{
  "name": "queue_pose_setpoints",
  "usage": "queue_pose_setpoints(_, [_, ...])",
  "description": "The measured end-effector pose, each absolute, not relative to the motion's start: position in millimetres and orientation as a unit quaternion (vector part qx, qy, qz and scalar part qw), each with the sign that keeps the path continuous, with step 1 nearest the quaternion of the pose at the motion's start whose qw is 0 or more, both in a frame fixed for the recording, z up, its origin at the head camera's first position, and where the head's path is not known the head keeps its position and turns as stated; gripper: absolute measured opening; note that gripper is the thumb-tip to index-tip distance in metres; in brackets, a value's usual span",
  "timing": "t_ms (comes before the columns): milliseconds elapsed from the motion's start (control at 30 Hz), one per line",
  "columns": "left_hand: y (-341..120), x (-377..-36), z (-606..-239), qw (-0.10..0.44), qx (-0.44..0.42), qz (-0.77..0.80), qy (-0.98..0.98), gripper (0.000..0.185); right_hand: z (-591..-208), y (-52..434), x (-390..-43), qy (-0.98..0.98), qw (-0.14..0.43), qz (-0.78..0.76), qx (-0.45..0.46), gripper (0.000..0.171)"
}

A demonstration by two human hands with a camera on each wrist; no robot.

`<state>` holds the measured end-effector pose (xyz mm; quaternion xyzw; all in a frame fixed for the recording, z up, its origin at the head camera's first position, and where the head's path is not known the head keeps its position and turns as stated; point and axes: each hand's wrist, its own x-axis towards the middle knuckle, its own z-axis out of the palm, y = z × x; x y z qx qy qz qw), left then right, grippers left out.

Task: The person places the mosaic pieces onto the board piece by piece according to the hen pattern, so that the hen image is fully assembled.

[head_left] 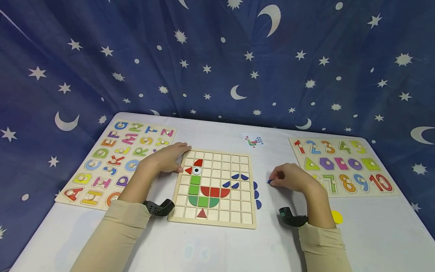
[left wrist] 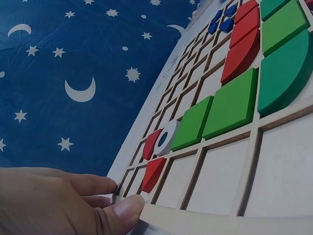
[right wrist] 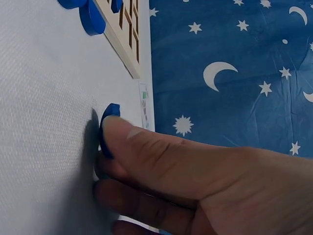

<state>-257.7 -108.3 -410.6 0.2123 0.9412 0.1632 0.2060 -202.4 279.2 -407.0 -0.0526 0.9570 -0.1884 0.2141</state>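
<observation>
A wooden grid board [head_left: 224, 219] lies mid-table, bearing a bird figure of red, green and blue pieces with a round eye piece [head_left: 196, 170]. My left hand [head_left: 166, 158] holds the board's far left corner, its thumb [left wrist: 128, 207] against the left edge and its fingers at the far edge. To the right of the board, my right hand [head_left: 290, 177] pinches a blue semicircle piece [right wrist: 111, 110] between thumb and fingers, just over the table; the fingers partly hide it. Several blue semicircle pieces [head_left: 256, 194] lie along the board's right edge.
A letter puzzle board [head_left: 98, 141] is at the left, under my left forearm in the head view. A number puzzle board [head_left: 370, 192] lies at the right. A small picture card [head_left: 254, 140] rests behind the grid board. A yellow disc [head_left: 337, 217] sits beside my right forearm.
</observation>
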Motion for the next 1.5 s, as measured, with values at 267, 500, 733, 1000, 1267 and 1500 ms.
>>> queue_pose_setpoints(267, [-109, -258, -412, 0.207, 0.208, 0.168, 0.941, 0.080, -404, 274, -203, 0.956, 0.201, -0.196, -0.081, 0.011])
queue_pose_setpoints(500, [-109, -259, -412, 0.205, 0.212, 0.166, 0.941, 0.080, -401, 256, -202, 0.938, 0.192, -0.254, -0.133, 0.013])
queue_pose_setpoints(733, [-109, -259, -413, 0.206, 0.211, 0.168, 0.941, 0.081, -408, 231, -199, 0.926, 0.195, -0.272, -0.174, 0.005])
queue_pose_setpoints(1000, [-108, -260, -412, 0.208, 0.212, 0.169, 0.940, 0.080, -411, 218, -197, 0.933, 0.193, -0.253, -0.169, 0.004])
queue_pose_setpoints(1267, [-108, -259, -411, 0.209, 0.210, 0.171, 0.940, 0.080, -411, 214, -195, 0.935, 0.195, -0.246, -0.168, 0.006])
queue_pose_setpoints(1500, [-109, -258, -410, 0.209, 0.209, 0.170, 0.940, 0.080, -412, 209, -195, 0.941, 0.198, -0.229, -0.152, 0.005])
